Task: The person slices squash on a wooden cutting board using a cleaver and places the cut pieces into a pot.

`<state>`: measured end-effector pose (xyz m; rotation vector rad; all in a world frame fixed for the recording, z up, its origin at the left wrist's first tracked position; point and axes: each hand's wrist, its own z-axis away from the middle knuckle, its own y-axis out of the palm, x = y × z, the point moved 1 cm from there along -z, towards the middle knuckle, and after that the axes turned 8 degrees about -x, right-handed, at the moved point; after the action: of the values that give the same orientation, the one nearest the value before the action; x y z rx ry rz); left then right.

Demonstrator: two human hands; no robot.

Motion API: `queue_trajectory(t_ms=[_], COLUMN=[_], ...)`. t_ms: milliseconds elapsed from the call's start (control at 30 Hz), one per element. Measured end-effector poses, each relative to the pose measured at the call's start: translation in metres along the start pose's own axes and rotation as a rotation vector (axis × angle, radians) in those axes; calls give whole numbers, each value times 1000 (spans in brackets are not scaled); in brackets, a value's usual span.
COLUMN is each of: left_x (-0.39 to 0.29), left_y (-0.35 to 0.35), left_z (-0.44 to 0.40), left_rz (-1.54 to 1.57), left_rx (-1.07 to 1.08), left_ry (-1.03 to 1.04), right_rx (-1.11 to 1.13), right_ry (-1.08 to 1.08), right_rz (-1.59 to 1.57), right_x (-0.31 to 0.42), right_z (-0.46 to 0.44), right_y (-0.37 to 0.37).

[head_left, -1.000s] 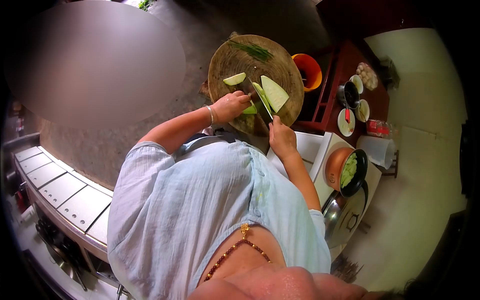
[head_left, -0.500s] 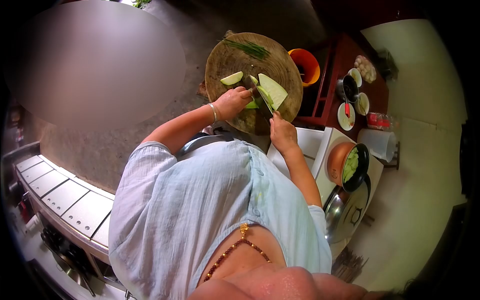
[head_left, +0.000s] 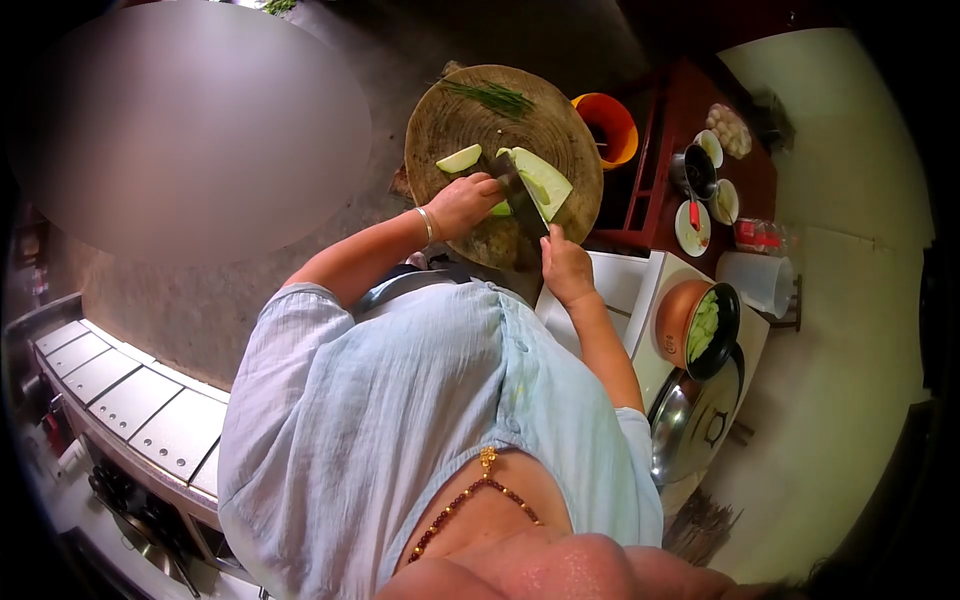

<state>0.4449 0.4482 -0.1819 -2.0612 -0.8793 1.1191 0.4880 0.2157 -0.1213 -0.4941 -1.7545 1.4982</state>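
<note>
On a round wooden chopping board [head_left: 440,115] lie pieces of pale green gourd. My right hand [head_left: 567,265] is closed around the handle of a kitchen knife [head_left: 521,205], whose dark blade slants up and left across the board. My left hand [head_left: 465,205], a bangle at its wrist, curls over a gourd piece [head_left: 501,209] just left of the blade, its fingertips beside the steel. Right of the blade rests a large gourd piece [head_left: 551,174] with cut slices against it. Farther left sits a smaller gourd wedge [head_left: 459,159]. Thin green stalks [head_left: 493,97] lie at the board's far side.
An orange bucket [head_left: 610,130] stands right of the board. On the white surface at right are a pot [head_left: 680,320] of cut green pieces and a metal lid [head_left: 690,430]. A dark red cabinet [head_left: 665,190] bears plates and a black pan [head_left: 695,172]. A tiled counter [head_left: 130,395] runs at left.
The cut slices by the blade have shifted and now lie against the large gourd piece. The knife and both hands stay nearly where they were.
</note>
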Motion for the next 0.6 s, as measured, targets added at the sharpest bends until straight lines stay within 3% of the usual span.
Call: queue_trajectory(t_ms=[133, 367, 600], left_x=[1, 3, 2], left_y=[2, 3, -2], left_z=[0, 5, 8], left_rz=[-1, 14, -19], left_rx=[-7, -47, -68], left_ry=[7, 19, 44], right_rx=[-8, 78, 76], right_ry=[-49, -17, -42], right_rz=[13, -6, -15], right_x=[13, 2, 17], right_z=[5, 0, 0], right_y=[-23, 11, -26])
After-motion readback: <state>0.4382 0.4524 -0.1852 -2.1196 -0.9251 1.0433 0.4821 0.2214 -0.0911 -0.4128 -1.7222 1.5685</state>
